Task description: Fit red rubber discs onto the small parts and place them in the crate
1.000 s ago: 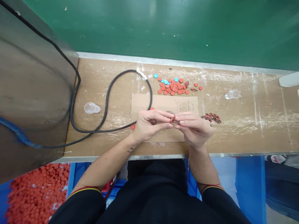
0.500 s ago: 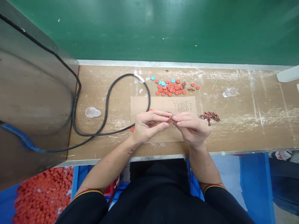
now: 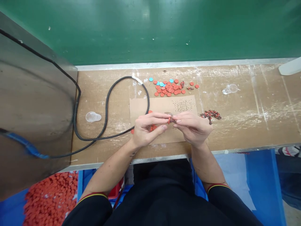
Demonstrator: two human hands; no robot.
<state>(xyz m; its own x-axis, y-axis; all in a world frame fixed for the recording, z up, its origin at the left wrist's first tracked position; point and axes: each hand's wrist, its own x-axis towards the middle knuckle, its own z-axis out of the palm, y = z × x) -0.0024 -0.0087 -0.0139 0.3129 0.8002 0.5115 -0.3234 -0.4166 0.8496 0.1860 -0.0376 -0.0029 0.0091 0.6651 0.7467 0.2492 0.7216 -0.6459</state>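
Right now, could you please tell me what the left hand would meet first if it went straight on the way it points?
The left hand would first meet the small orange disc at its fingertips, then the right hand, though depth is unclear.

A brown card-topped bench (image 3: 235,138) holds everything. A sheet of brown card (image 3: 141,105) lies right under the grip (image 3: 170,120). Past the grip is a pile of red and blue discs (image 3: 166,88). On its left curls a black cable (image 3: 106,106), then a clear plastic blister (image 3: 93,116). On its right lies a heap of little red parts (image 3: 210,115).
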